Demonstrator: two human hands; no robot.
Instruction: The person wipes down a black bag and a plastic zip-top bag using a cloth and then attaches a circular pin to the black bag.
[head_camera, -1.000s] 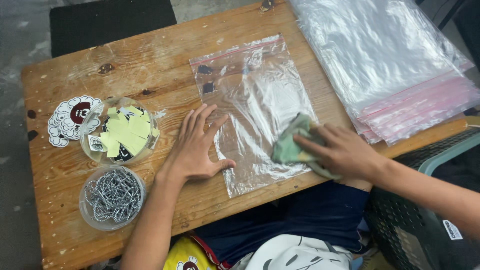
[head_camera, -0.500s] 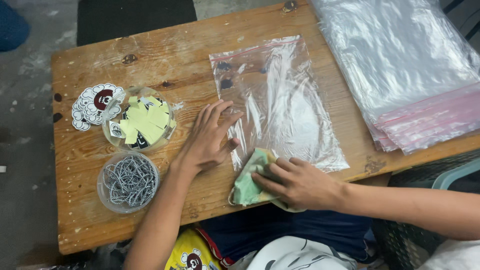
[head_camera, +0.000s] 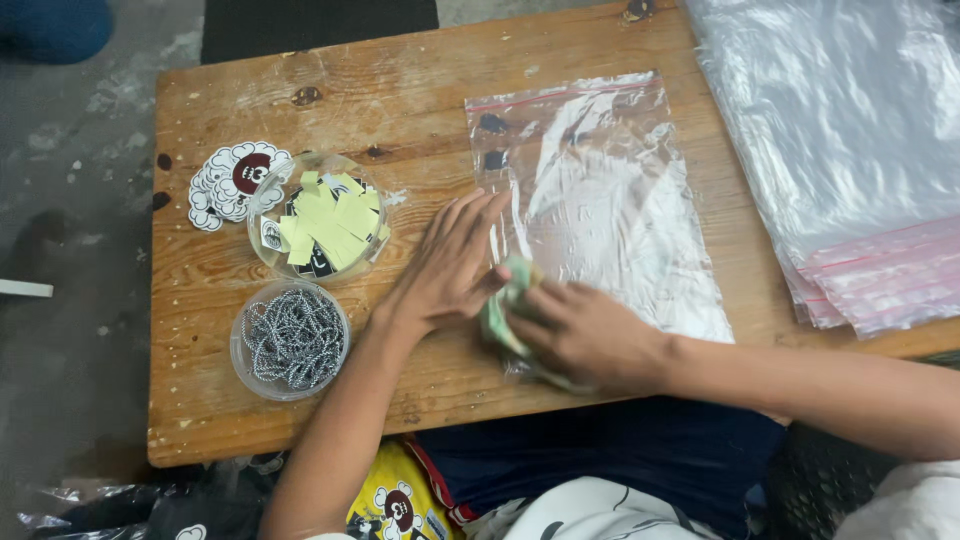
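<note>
**Pressing a green cloth at the bag's near end**

Gripping a crumpled green cloth (head_camera: 507, 300), the right hand (head_camera: 590, 335) bears on the clear zip bag's (head_camera: 610, 210) near edge. The left hand (head_camera: 445, 270) lies flat, fingers spread, empty, steadying it. Farther off, the bag's upper part looks smooth; the stack of bags (head_camera: 850, 150) waits untouched.

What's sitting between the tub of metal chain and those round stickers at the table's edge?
In the head view, the clear tub of yellow paper tags lies between the chain tub and stickers.

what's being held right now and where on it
The right hand holds a small crumpled green cloth, its grip bunched over the cloth's right side, at the near corner of the clear plastic zip bag. The left hand presses flat beside it.
</note>
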